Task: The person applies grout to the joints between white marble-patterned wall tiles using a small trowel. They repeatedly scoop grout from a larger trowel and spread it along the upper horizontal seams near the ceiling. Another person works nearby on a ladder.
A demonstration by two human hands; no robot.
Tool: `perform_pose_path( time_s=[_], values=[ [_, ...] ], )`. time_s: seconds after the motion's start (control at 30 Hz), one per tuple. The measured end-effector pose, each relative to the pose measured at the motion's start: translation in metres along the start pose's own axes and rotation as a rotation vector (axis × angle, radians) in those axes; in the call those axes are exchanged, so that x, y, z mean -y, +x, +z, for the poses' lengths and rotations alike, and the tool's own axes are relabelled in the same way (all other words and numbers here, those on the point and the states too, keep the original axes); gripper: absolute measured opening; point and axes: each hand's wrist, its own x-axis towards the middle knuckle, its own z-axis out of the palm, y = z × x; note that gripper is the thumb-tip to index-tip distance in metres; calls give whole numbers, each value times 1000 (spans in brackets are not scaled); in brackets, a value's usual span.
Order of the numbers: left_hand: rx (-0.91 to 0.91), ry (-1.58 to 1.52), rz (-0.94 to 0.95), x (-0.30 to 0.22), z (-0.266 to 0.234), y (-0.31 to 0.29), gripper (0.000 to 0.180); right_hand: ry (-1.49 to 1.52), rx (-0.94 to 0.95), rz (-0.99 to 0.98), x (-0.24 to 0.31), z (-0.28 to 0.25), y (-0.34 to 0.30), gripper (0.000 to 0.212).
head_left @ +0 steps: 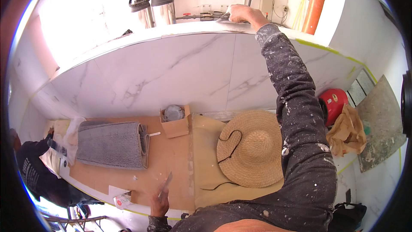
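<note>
My right hand [242, 13] is stretched far out to the top of a white ledge [189, 28]. It is closed on a putty knife [224, 17], whose thin blade lies close to the ledge surface; its handle is hidden in my fist. Low in the view, my left hand [159, 204] is closed around a second putty knife [165, 184], blade pointing up, above the brown floor covering [171, 154]. White specks dot my dark right sleeve [292, 77]. Marbled tiles [171, 68] face the wall below the ledge.
A straw hat [253, 146], a folded grey mat [111, 144] and a cardboard box [176, 126] with a tub lie below. Filter canisters [163, 8] and an orange pipe [315, 4] stand beyond the ledge. Crumpled paper [347, 131] and a red helmet-like object [334, 103] sit right; a person [38, 167] crouches left.
</note>
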Motion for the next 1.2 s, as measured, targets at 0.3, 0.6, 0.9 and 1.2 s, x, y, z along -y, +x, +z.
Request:
perform_pose_path(
  time_s=[0.3, 0.6, 0.9, 1.2],
  values=[
    [16, -68, -54, 8, 4, -7, 30, -39, 11, -91, -53, -33, -52, 36],
    [-54, -34, -53, -18, 3, -2, 28, -57, 0, 219, -102, -1, -36, 35],
    [-24, -59, 121, 14, 15, -1, 25, 23, 86, 12, -123, -26, -107, 39],
    [28, 129, 129, -11, 5, 5, 26, -113, 54, 168, -171, -6, -55, 39]
  ],
)
